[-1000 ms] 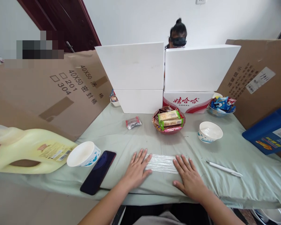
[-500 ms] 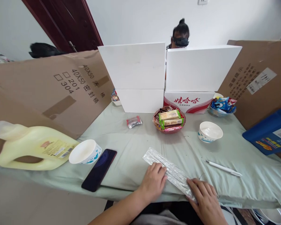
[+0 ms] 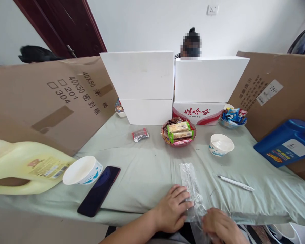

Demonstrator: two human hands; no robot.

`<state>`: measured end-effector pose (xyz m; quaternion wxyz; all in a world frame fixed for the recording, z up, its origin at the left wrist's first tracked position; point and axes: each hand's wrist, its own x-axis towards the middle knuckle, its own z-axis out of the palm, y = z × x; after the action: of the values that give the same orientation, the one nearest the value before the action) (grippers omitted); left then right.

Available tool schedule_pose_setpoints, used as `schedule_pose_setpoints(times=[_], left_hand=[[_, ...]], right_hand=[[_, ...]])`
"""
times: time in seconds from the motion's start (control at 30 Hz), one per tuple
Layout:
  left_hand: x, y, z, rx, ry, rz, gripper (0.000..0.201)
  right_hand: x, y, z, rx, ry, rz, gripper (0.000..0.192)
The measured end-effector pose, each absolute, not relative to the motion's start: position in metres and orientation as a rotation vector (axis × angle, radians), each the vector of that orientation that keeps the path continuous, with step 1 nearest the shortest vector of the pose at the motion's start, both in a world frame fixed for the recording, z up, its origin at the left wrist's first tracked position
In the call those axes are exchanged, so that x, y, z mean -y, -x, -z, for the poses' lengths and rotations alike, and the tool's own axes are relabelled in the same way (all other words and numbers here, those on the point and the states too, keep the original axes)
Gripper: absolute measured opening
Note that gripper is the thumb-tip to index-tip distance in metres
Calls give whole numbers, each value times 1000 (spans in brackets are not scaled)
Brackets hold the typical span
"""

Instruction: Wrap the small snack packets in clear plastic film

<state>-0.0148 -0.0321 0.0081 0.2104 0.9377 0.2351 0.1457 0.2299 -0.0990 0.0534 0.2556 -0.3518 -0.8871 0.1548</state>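
The clear plastic strip [image 3: 189, 173] is lying across the near edge of the counter [image 3: 144, 169], its long axis running away from the body. The right hand [image 3: 220, 224] is pinching its near portion; the left hand [image 3: 173, 209] is touching mid-length, fingers curled, grip indeterminable.

Between and beyond our left hand [image 3: 173, 207] and right hand [image 3: 220, 223] runs a plastic strip [image 3: 188, 172], its near end seemingly past the edge of the table [image 3: 134, 183]. Left of them we have a phone [image 3: 99, 191], then a paper bowl [image 3: 93, 173]; right, a pen [image 3: 235, 183]; ahead, a snack bowl [image 3: 179, 144] before stacked boxes [image 3: 147, 76].
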Motion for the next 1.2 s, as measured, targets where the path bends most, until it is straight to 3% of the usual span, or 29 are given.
schedule_pose_setpoints(times=[0.07, 0.17, 0.37, 0.43, 0.6, 0.77, 1.0, 1.2], left_hand=[[31, 16, -5, -638, -2533, -452, 60], [29, 16, 5, -645, -2432, -592, 77], [28, 16, 18, -620, -2319, -786, 102], [27, 16, 15, -628, -2325, -762, 93], [25, 14, 8, -621, -2388, -641, 48], [29, 14, 6, -650, -2424, -611, 43], [-4, 6, -21, -957, -2328, -952, 20], [-45, -20, -2, -1172, -2559, -701, 15]], right_hand=[[83, -224, -59, 2296, 1132, -712, 20], [45, -214, -53, 2081, 1386, -905, 21], [-24, -189, -12, 1841, 1767, -765, 25], [-31, -182, -3, 1820, 1830, -717, 26], [-33, -174, 2, 1825, 1955, -598, 20], [-34, -167, -2, 1904, 2041, -500, 19], [-32, -161, -5, 1989, 2108, -425, 18], [-33, -162, -12, 2028, 2120, -409, 13]])
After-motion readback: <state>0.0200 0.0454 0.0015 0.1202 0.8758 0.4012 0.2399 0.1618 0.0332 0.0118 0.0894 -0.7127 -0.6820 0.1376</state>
